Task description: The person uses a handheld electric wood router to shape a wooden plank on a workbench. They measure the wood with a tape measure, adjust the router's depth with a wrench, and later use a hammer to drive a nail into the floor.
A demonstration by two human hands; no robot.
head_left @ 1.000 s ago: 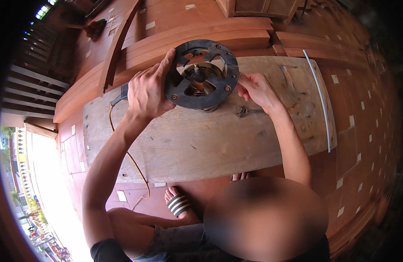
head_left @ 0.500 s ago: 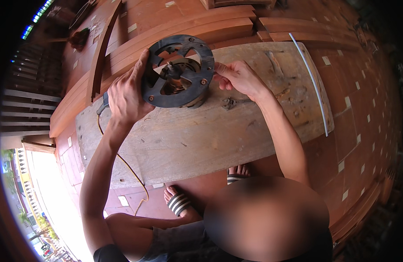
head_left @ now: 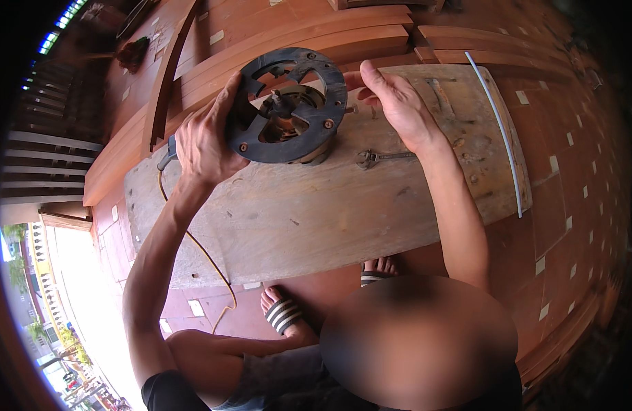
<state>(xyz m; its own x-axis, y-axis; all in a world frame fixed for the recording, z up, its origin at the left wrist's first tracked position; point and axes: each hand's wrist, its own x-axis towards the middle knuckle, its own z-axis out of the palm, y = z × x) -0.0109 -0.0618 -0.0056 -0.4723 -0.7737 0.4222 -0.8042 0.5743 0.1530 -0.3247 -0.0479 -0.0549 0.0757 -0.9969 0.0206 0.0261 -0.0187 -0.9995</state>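
Observation:
My left hand [head_left: 208, 147] grips the left side of a wood router [head_left: 302, 141], a power tool with a round black base. The base faces up and toward me, with the collet and shaft showing through its cut-outs. A small screw-like piece [head_left: 351, 110] sticks out at the right rim. Beside that rim my right hand [head_left: 402, 109] has its thumb raised and fingers apart, with nothing seen in it; some fingertips are partly hidden. An adjustable wrench [head_left: 386, 157] lies on the worn wooden board [head_left: 316, 219], just below my right hand.
A yellowish cord [head_left: 206, 255] runs from the router over the board's near edge to the floor. A thin pale strip [head_left: 495, 130] lies along the right end. Long reddish timber planks [head_left: 343, 42] lie behind the board, and my sandalled feet [head_left: 283, 314] are at its near side.
My right hand has come away from the router's rim, and its thumb has lifted. My left hand keeps hold of the router. The whole view has shifted slightly.

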